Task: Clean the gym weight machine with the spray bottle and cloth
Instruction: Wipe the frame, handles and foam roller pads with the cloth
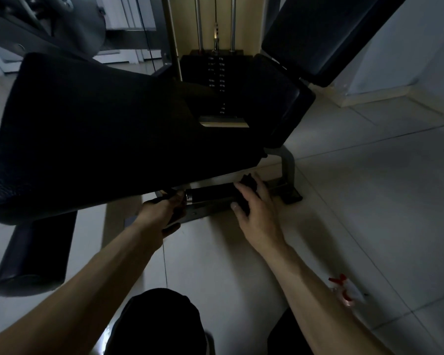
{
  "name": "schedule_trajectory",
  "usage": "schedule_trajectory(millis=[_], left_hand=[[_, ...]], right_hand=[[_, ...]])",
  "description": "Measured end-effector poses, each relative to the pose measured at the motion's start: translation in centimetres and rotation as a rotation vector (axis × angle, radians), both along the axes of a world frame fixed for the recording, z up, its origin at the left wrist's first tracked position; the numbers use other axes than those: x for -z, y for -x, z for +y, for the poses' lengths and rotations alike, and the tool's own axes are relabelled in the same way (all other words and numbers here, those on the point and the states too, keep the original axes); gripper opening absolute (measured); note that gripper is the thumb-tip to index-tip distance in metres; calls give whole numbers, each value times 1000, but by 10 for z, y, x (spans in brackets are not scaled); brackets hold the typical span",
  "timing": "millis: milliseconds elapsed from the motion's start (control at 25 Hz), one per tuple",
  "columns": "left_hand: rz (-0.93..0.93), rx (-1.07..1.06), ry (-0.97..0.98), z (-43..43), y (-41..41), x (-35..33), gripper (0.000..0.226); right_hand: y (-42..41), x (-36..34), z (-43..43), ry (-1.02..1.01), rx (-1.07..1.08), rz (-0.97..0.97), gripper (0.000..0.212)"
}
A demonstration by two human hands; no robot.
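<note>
Floor: large pale grey glossy tiles [369, 201] with thin dark grout lines, laid throughout the visible area. Right side: plain pale blue-grey wall [408, 42], finished at its base with a cream skirting board [379, 97]. Upper left background: white panelled frames [124, 14], door or window not determinable. Lighting dim overall, brightest at the white frames; tiles carry a faint sheen.

One weight machine [87, 124] with one weight stack [215, 73] and two guide rods [232, 21], one cloth [249, 181], one spray bottle [349, 290] and two hands, the left hand [159, 213] and right hand [256, 213], are in view.
</note>
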State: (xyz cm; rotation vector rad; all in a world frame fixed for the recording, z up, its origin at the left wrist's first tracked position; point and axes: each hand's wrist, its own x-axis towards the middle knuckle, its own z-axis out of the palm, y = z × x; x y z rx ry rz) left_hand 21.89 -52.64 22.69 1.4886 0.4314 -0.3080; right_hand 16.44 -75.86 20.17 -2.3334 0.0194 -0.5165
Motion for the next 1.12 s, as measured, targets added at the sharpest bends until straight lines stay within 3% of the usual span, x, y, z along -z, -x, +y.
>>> schedule_trajectory(millis=[80,240,400,600,680,880,960,1120], left_hand=[[-6,6,-1,0,2,0,35],[-23,18,-27,-1,3,-3,38],[-34,22,-43,-2,5,-5,37],[-55,31,-73,-2,6,-6,39],[-62,18,-89,-4,6,-6,39],[-48,-24,-95,-7,4,-4,33],[-36,-26,-69,-7,5,-5,33],[-47,0,-57,-6,8,-6,32]], right_hand=[[2,-3,-9,93,-2,-67,57],[-10,-25,-7,-6,83,-106,81],[-7,-8,-3,288,110,-94,60],[-13,-8,23,-18,249,-65,37],[-13,-18,59,-69,182,-64,34],[2,-20,94,71,-137,-92,51],[-6,-12,62,19,-41,-85,46],[-19,2,-11,-294,399,-95,31]])
